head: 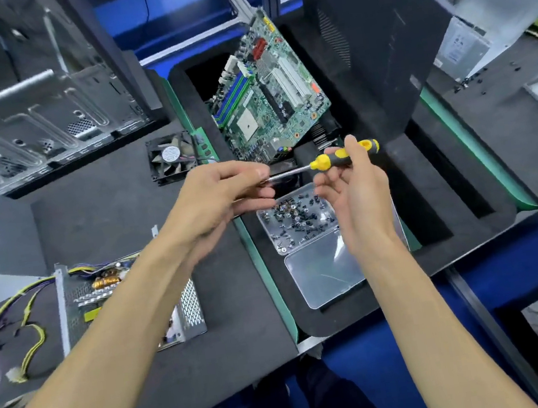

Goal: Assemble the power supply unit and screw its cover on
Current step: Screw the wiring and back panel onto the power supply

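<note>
Right hand [350, 189] holds the screwdriver [327, 161] by its yellow-and-black handle between thumb and fingers, palm half open. Left hand [221, 193] pinches at the tip end of the steel shaft; probably seating a screw there, but the tip is hidden, can't tell.

Power supply [129, 303] sits low left on the dark mat [236, 298], partly under the left forearm, cover off: coil and board exposed, perforated metal wall, yellow and black wires trailing left. A flat grey panel [12, 233] stands behind it, likely the cover.

Risks:
- Screw slips off the tip on the way over and drops into the open unit or onto the mat, if the tip isn't magnetic.
- Wires get pinched under the cover if not tucked in.
- Forearm bumps the clear plastic tray [297, 220], which is glossy, light and full of small dark screws.

Circuit board [266, 93] and fan [173, 156] lie beyond, untouched.
</note>
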